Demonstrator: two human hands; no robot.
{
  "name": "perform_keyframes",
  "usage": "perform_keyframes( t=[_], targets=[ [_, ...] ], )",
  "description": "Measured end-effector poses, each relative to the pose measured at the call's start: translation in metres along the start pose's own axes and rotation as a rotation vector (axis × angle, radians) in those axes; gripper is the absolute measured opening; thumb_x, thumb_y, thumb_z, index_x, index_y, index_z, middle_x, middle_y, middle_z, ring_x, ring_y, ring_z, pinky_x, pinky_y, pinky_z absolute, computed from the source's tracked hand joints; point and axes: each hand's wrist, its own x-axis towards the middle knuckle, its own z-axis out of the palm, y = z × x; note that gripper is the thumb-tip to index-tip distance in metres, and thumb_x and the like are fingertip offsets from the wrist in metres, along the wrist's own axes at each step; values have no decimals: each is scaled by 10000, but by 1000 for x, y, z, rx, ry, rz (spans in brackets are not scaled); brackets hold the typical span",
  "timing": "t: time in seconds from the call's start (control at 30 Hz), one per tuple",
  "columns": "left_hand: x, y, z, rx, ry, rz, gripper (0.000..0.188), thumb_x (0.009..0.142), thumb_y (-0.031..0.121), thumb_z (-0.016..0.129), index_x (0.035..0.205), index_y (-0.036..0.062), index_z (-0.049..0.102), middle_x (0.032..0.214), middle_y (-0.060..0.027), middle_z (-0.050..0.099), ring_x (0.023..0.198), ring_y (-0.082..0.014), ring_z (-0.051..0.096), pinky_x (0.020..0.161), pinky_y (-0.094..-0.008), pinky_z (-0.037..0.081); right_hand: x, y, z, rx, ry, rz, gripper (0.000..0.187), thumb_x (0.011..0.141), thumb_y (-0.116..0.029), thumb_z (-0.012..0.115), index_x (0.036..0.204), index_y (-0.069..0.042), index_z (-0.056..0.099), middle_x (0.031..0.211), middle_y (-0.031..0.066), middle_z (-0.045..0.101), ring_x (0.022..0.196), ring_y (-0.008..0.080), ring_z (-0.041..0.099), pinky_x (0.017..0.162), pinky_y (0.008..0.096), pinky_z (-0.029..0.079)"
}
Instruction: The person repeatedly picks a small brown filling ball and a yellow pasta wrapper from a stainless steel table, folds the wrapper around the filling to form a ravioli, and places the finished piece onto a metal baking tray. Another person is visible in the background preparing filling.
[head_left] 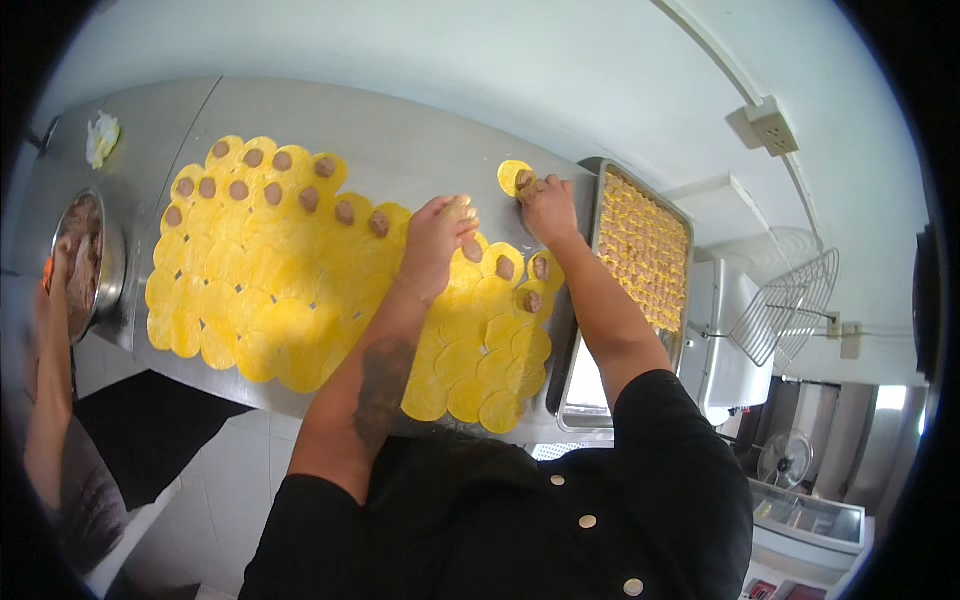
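Observation:
Round yellow dough wrappers lie in overlapping rows across the steel table, and several along the far and right sides carry balls of brown meat filling. My left hand is above the far rows, its fingers closed around something small and pale yellow that I cannot make out. Farther right, a single wrapper with filling sits apart from the rows. My right hand has its bent fingers closed at that wrapper's right edge, against the filling; its fingertips are partly hidden.
A metal tray at the right holds tight rows of filled yellow pieces. At the far left, another person's hand is in a steel bowl of brown filling. A crumpled plastic bag lies behind. A wire rack projects from the right.

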Motion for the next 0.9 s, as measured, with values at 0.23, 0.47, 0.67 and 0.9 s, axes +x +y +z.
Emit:
perform_keyframes(
  t=[0.23, 0.47, 0.67, 0.9],
  targets=[
    [116, -70, 45, -196, 187, -304, 272, 1026, 98, 551, 1270, -16, 593, 1172, -128, 658, 1098, -263, 661, 937, -387, 560, -8, -7, -28, -53, 23, 16, 144, 909, -204, 603, 967, -110, 696, 1000, 60, 697, 1049, 276, 586, 924, 427, 408],
    [88, -91, 51, 313, -251, 208, 263, 1016, 26, 513, 1259, -31, 598, 1191, -150, 662, 1101, -264, 667, 959, -387, 577, -107, -12, -63, 479, 453, 12, 219, 926, -107, 662, 1126, -35, 717, 982, 65, 715, 950, 223, 644, 861, 387, 473],
    [-16, -104, 127, -91, -47, -48, 220, 1033, 52, 561, 1234, -20, 613, 1173, -125, 670, 1059, -208, 689, 921, -328, 596, -175, -20, -53, 1709, 425, 632, 317, 1045, -151, 637, 1314, 12, 675, 1029, -10, 708, 900, 61, 614, 803, 223, 496],
    [-116, -136, 194, 60, -9, 268, 231, 1042, 33, 576, 1250, -47, 641, 1161, -96, 704, 985, -159, 700, 867, -303, 600, -238, 13, -85, 1912, 517, 473, 255, 1016, -159, 691, 1203, 9, 734, 997, 31, 722, 893, 95, 655, 799, 251, 526]
  ],
)
